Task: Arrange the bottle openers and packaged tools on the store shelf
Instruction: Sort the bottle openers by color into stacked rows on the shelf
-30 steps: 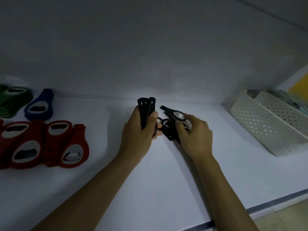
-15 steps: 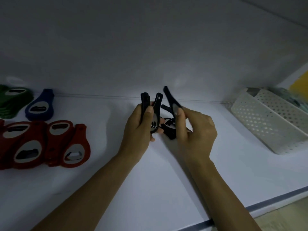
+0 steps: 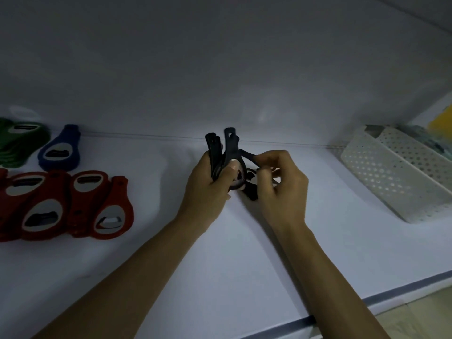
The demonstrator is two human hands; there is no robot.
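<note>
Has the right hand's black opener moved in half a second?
Yes, downward: the black opener had its tip above the shelf's back edge, now just below it.

Both bare forearms angle in, hands nearly touching. The left hand (image 3: 208, 184) curls round a bunch of black bottle openers (image 3: 228, 146), and the right hand (image 3: 285, 192) pinches 1 more black opener (image 3: 247, 154).

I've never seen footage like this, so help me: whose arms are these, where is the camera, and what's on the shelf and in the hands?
No machine here: a person works bare-handed, filmed by a camera worn on their head, looking down at a white shelf. The left hand grips a bunch of black bottle openers; the right hand pinches one more black opener beside them. On the shelf's left lie red openers, a blue opener and green openers; a white perforated basket sits at right.
</note>
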